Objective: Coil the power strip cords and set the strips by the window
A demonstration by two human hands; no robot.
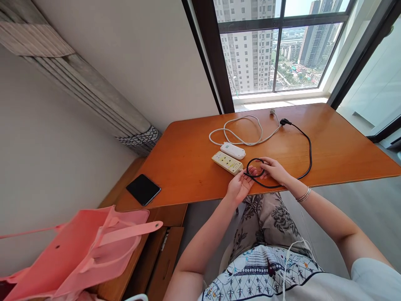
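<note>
A black cable point(310, 152) forms a small loop between my two hands near the table's front edge, and its black plug point(284, 121) lies farther back. My left hand point(241, 184) is palm up at the loop's left side, its fingers curled round the cable beside a cream power strip point(227, 162). With thumb and fingers pinched, my right hand point(273, 170) holds the loop's right side. Just behind the cream strip lies a white power strip point(232, 150), its white cord point(241, 142) spread in loose loops toward a plug point(272, 111).
The brown wooden table point(188, 167) reaches to the window. A black tablet or phone point(143, 190) rests at its left front. A pink bag point(94, 246) stands open at the lower left, beside wooden drawers point(167, 259). A curtain point(94, 96) hangs at the left.
</note>
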